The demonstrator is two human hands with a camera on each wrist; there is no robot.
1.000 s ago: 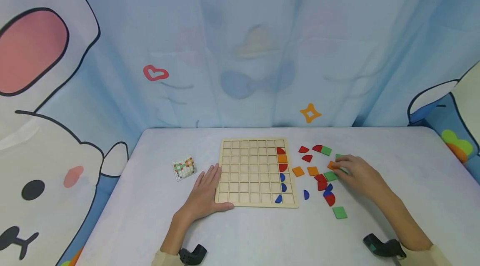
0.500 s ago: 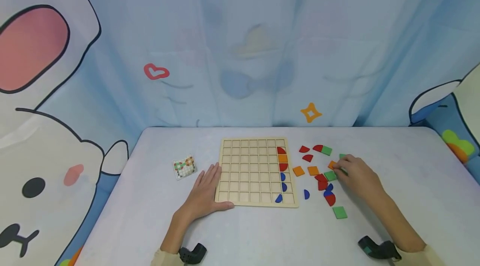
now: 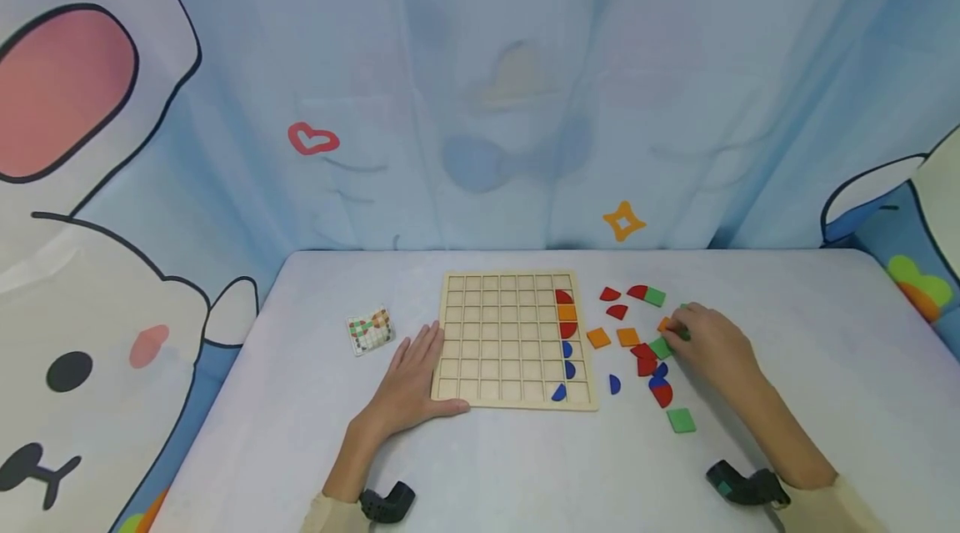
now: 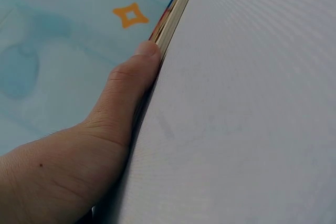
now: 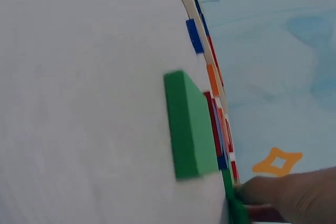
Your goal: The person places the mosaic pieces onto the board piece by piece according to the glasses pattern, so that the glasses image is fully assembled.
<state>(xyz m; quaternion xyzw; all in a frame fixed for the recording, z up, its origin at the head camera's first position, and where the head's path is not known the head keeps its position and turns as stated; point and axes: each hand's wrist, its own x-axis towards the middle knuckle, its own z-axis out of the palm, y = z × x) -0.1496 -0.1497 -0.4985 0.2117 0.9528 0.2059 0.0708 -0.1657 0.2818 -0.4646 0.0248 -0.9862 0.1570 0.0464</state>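
A wooden grid board [image 3: 495,341] lies on the table in the head view, with several red, orange and blue pieces in its right columns. My left hand [image 3: 408,387] rests against its lower left corner, fingers straight along the left side and thumb along the front edge. My right hand [image 3: 712,345] is over the loose pieces right of the board. Its thumb and fingertips pinch a green piece [image 5: 239,211], mostly hidden by the fingers. Close by are an orange square [image 3: 663,324] and a green square [image 3: 661,349].
Left of the board lies a small patterned card [image 3: 370,331]. Loose red, blue, orange and green pieces are scattered right of it, including a green square [image 3: 681,420] nearest the front and a blue half-circle [image 3: 615,384]. A printed curtain [image 3: 487,99] hangs behind the table.
My right hand has shifted slightly left, and its fingertips have drawn in around the green piece. The left hand stays at the board's corner.
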